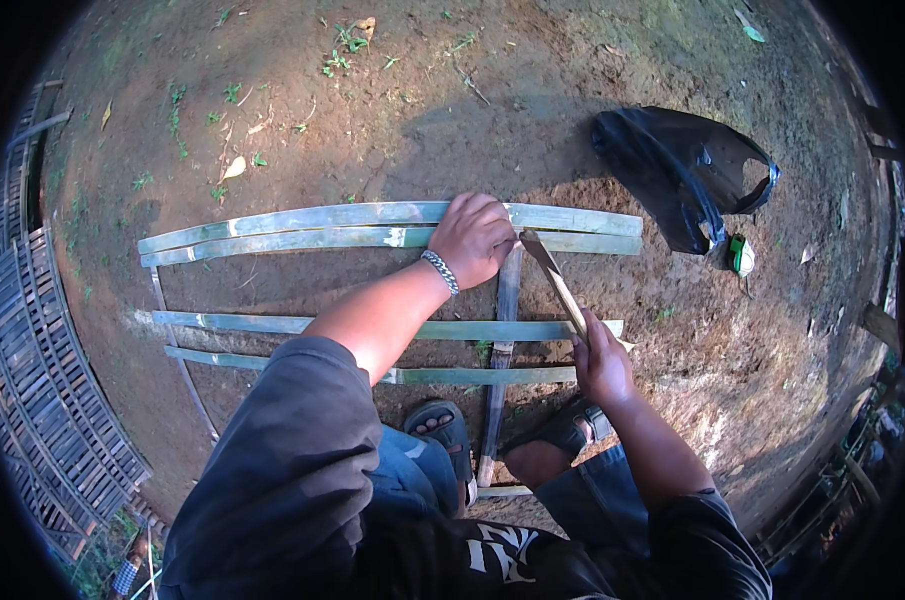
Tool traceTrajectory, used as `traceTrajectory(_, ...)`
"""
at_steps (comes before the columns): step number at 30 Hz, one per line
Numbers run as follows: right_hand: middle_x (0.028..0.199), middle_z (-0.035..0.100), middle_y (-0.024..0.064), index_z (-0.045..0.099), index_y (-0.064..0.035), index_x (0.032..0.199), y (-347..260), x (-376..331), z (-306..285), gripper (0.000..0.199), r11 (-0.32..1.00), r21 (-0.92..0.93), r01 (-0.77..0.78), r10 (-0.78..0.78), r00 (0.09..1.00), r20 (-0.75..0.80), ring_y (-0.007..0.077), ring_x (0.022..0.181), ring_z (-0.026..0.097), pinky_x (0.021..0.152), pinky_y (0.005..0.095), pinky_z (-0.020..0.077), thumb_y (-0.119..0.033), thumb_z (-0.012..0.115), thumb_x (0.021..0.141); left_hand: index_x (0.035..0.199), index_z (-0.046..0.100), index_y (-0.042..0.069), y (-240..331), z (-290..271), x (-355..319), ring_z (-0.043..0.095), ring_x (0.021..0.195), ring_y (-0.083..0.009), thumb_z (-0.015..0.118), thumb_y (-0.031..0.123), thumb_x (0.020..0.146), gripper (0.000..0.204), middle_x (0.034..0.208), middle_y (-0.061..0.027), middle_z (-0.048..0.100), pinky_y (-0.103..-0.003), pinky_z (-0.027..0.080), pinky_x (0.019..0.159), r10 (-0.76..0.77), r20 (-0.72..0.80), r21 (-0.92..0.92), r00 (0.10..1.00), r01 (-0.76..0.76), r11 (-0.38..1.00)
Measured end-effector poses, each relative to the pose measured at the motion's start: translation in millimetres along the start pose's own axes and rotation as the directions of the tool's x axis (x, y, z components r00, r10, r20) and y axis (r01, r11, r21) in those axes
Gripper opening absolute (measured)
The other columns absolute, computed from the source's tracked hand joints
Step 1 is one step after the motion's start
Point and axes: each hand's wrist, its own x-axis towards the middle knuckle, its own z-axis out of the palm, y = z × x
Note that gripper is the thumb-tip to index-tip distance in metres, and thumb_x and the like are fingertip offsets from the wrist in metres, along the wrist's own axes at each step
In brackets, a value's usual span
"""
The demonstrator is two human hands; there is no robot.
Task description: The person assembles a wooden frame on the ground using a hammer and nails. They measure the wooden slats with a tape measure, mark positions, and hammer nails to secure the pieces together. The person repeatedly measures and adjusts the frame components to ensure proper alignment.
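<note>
A frame of green bamboo slats (302,222) lies flat on bare earth, with long horizontal slats crossed by an upright slat (504,330). My left hand (472,238), with a metal bracelet at the wrist, is closed over the top pair of slats where the upright slat meets them. My right hand (600,362) grips the handle of a long blade (552,275), whose tip points up at that same joint beside my left hand. My feet in sandals (442,425) rest on the lower part of the frame.
A black plastic bag (677,170) lies on the ground at the upper right, with a small green object (740,255) beside it. Woven bamboo panels (42,400) are stacked along the left edge. Dry leaves and small weeds dot the soil.
</note>
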Motion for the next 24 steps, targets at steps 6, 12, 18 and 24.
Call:
traceTrajectory(6, 0.117, 0.067, 0.0278, 0.049, -0.0043, 0.147, 1, 2, 2, 0.055, 1.000, 0.007, -0.006, 0.006, 1.000, -0.005, 0.0474, 0.097, 0.068, 0.082, 0.0510, 0.0571, -0.006, 0.063, 0.095, 0.087, 0.069, 0.012, -1, -1, -1, 0.059, 0.112, -0.0293, 0.074, 0.020, 0.082, 0.011, 0.103, -0.0054, 0.066, -0.049, 0.041, 0.106, -0.010, 0.040, 0.015, 0.999, 0.009, 1.000)
traceTrajectory(12, 0.117, 0.067, 0.0273, 0.048, -0.0053, 0.148, 3, -3, 0, 0.052, 0.997, 0.070, 0.034, -0.029, 0.997, -0.073, 0.0480, 0.098, 0.068, 0.082, 0.0521, 0.0570, -0.011, 0.061, 0.098, 0.086, 0.069, 0.012, 2, -1, 1, 0.060, 0.112, -0.0290, 0.073, 0.020, 0.082, 0.010, 0.103, -0.0048, 0.067, -0.049, 0.041, 0.107, -0.026, 0.032, 0.011, 0.999, 0.025, 1.000)
traceTrajectory(18, 0.111, 0.068, 0.0256, 0.049, -0.0064, 0.147, 3, 2, -3, 0.053, 1.000, 0.017, 0.002, -0.001, 0.999, -0.047, 0.0465, 0.092, 0.069, 0.078, 0.0514, 0.0572, -0.008, 0.063, 0.096, 0.085, 0.069, 0.011, 2, 0, 1, 0.060, 0.112, -0.0280, 0.074, 0.021, 0.081, 0.011, 0.103, -0.0044, 0.067, -0.048, 0.041, 0.107, 0.003, 0.034, 0.053, 0.999, -0.005, 0.999)
traceTrajectory(24, 0.112, 0.068, 0.0261, 0.050, -0.0021, 0.146, -4, 4, -5, 0.053, 0.999, -0.030, -0.045, 0.045, 0.999, 0.026, 0.0460, 0.095, 0.069, 0.080, 0.0501, 0.0574, -0.006, 0.065, 0.095, 0.089, 0.071, 0.011, -2, 0, -2, 0.060, 0.111, -0.0278, 0.072, 0.024, 0.083, 0.014, 0.104, -0.0046, 0.067, -0.049, 0.041, 0.107, -0.010, 0.045, 0.068, 0.999, 0.007, 0.998)
